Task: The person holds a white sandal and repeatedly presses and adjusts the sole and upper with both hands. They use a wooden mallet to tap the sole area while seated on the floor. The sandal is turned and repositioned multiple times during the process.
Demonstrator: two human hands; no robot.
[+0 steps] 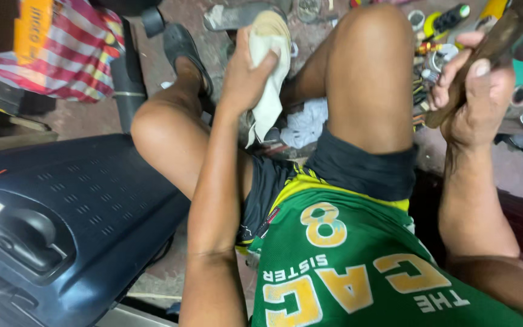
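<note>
Left hand (246, 72): clenched on a pale shoe sole (272, 79), top centre of the frame, between the knees.
Right hand (476, 91): closed around a brown wooden handle (479, 60), upper right.
Doing it well: the person should brace the sole firmly.
Sole and grip: it projects right of the left fingers.

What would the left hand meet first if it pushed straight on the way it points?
The left hand already grips the pale cream shoe sole. Straight beyond, up the picture, a grey rubber sandal on the floor looks nearest, though depth is unclear.
</note>
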